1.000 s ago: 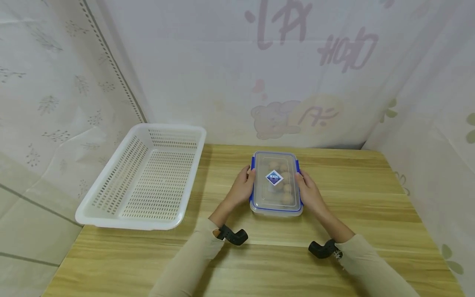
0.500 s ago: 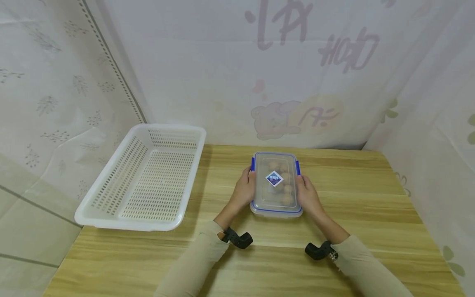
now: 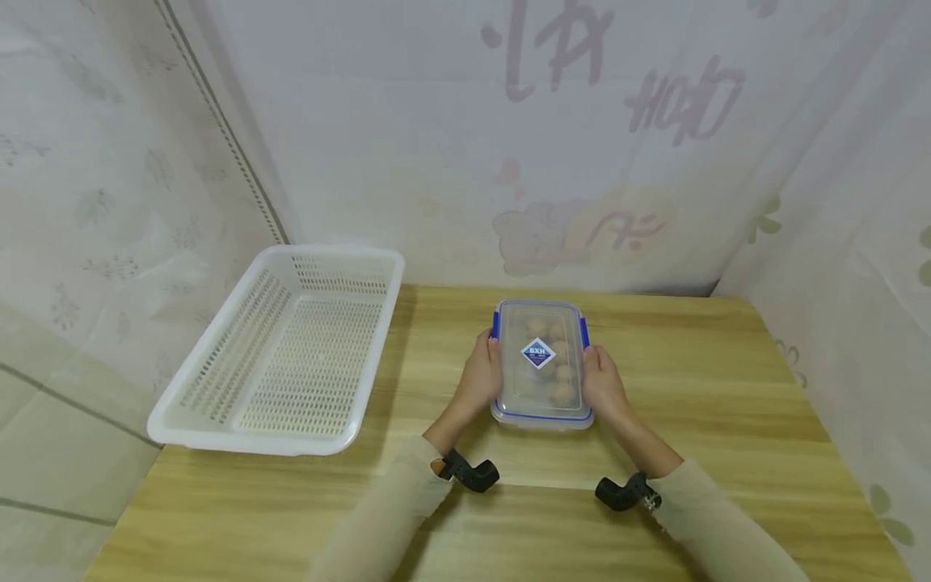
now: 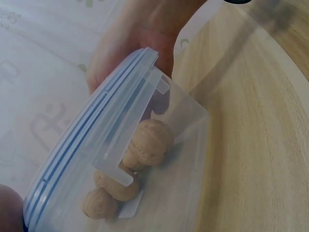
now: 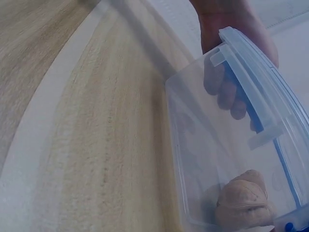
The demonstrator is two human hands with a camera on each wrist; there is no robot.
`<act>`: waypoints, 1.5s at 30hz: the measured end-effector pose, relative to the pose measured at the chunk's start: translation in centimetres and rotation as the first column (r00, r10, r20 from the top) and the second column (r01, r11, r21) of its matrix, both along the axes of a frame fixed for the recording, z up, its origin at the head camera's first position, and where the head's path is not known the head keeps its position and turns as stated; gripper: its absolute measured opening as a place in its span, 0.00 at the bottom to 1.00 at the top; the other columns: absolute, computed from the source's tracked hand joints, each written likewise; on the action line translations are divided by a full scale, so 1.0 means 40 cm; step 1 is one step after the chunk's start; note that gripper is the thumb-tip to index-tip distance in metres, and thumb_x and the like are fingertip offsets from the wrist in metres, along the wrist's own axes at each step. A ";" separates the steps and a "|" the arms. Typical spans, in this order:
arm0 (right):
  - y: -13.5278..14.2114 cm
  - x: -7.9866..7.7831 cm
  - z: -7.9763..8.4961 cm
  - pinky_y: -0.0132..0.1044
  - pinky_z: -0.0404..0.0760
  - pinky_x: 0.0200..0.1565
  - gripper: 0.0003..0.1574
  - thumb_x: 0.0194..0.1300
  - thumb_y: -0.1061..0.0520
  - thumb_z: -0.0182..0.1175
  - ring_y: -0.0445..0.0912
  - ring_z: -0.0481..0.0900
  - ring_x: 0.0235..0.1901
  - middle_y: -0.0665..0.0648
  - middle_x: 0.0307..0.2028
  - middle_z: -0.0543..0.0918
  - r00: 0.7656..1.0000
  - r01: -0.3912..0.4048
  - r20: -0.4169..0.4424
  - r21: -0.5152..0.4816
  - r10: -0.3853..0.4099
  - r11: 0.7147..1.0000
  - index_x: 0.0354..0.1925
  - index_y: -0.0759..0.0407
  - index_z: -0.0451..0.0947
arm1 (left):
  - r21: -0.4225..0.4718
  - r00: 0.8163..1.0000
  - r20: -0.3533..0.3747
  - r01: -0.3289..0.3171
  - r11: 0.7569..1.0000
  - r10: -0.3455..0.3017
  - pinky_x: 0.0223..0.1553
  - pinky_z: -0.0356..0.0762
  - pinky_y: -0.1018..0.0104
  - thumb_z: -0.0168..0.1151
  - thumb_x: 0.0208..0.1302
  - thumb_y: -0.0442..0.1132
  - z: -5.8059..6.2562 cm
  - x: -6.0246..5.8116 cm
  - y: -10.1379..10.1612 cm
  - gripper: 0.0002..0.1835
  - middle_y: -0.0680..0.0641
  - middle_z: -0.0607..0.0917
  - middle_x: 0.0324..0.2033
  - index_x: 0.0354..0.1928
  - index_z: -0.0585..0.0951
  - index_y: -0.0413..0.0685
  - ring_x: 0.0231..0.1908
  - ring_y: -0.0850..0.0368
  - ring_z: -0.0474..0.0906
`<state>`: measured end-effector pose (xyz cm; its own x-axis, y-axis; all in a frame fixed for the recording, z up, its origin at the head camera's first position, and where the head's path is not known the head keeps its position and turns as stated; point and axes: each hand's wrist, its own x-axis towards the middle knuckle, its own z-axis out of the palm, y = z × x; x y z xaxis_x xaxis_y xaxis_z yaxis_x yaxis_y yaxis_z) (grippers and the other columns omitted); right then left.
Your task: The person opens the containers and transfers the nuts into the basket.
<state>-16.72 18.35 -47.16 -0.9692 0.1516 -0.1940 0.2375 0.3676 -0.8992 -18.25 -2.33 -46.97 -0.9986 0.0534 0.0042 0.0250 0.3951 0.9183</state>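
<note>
A clear plastic food container (image 3: 541,400) with a blue-trimmed lid appears to rest on the wooden table. Its lid (image 3: 520,323) is on and bears a diamond-shaped blue label (image 3: 538,353). Several walnuts (image 4: 153,141) show through the wall in the left wrist view, and a walnut (image 5: 244,203) shows in the right one. My left hand (image 3: 480,376) grips the container's left long side, below the blue latch. Opposite it, my right hand (image 3: 605,380) grips the right side. From the head view, the container hides most of the fingers.
At the left of the table (image 3: 698,436) stands a large white perforated basket (image 3: 309,364) with nothing visible in it. Patterned cloth (image 3: 378,145) hangs behind the table and along both sides.
Both hands have slid slightly toward me along the container's sides, and the thumbs have drawn back to its edges. The container and basket stay where they were.
</note>
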 end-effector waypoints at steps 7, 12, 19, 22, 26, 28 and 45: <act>0.011 0.007 -0.011 0.58 0.69 0.61 0.30 0.85 0.52 0.29 0.62 0.73 0.53 0.73 0.52 0.75 1.000 0.011 -0.019 0.010 -0.011 1.000 0.63 0.73 0.66 | -0.050 0.999 -0.012 -0.032 0.998 0.032 0.64 0.72 0.40 0.35 0.84 0.41 -0.001 0.005 -0.001 0.25 0.28 0.76 0.63 0.73 0.63 0.33 0.61 0.32 0.75; 0.027 0.010 -0.016 0.57 0.70 0.61 0.32 0.85 0.50 0.30 0.62 0.74 0.54 0.73 0.53 0.75 1.000 0.001 -0.025 0.006 -0.001 1.000 0.64 0.73 0.67 | -0.047 1.000 -0.014 -0.017 0.999 0.016 0.64 0.71 0.40 0.35 0.84 0.41 0.001 0.002 0.002 0.25 0.28 0.75 0.64 0.73 0.62 0.33 0.62 0.33 0.75; 0.036 0.012 -0.008 0.58 0.65 0.68 0.42 0.83 0.36 0.31 0.63 0.70 0.63 0.71 0.63 0.70 1.000 -0.005 0.005 -0.042 0.006 0.999 0.73 0.68 0.57 | -0.029 1.000 -0.015 -0.009 1.000 0.009 0.63 0.72 0.40 0.34 0.84 0.40 -0.002 0.005 0.005 0.25 0.28 0.75 0.64 0.73 0.61 0.32 0.62 0.32 0.75; 0.033 0.009 -0.002 0.58 0.63 0.70 0.44 0.81 0.34 0.32 0.63 0.67 0.67 0.71 0.67 0.68 1.000 -0.028 -0.005 -0.039 0.028 0.999 0.76 0.66 0.55 | -0.039 1.000 -0.013 -0.011 0.999 0.011 0.63 0.73 0.40 0.34 0.84 0.41 -0.002 0.005 0.005 0.25 0.28 0.75 0.64 0.74 0.61 0.32 0.62 0.32 0.75; 0.019 0.005 0.004 0.60 0.58 0.73 0.49 0.80 0.30 0.37 0.65 0.59 0.73 0.72 0.73 0.60 0.995 -0.099 -0.021 0.002 0.099 0.995 0.79 0.64 0.48 | -0.048 1.000 -0.001 -0.010 0.999 0.010 0.61 0.74 0.40 0.34 0.85 0.42 0.000 0.002 0.003 0.26 0.28 0.76 0.63 0.74 0.61 0.33 0.60 0.33 0.76; 0.010 0.007 0.004 0.61 0.54 0.74 0.53 0.78 0.29 0.39 0.66 0.54 0.75 0.72 0.76 0.54 0.990 -0.138 -0.017 0.015 0.139 0.990 0.81 0.63 0.42 | -0.052 1.000 0.004 -0.005 0.999 0.005 0.60 0.76 0.40 0.34 0.85 0.42 0.001 0.001 0.001 0.25 0.28 0.76 0.62 0.74 0.61 0.34 0.58 0.33 0.78; -0.010 0.013 -0.005 0.61 0.52 0.74 0.49 0.80 0.42 0.50 0.64 0.53 0.75 0.70 0.77 0.54 0.987 -0.157 -0.045 -0.070 0.154 0.985 0.81 0.60 0.38 | -0.087 0.998 0.022 0.058 0.994 -0.056 0.61 0.75 0.41 0.32 0.85 0.40 0.008 -0.006 -0.005 0.26 0.27 0.75 0.63 0.74 0.60 0.31 0.58 0.31 0.77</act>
<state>-16.21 17.97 -47.34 -0.9870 -0.0144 -0.1600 0.1464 0.3304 -0.9324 -18.50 -2.51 -46.63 -0.9937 0.1097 -0.0226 0.0321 0.4727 0.8807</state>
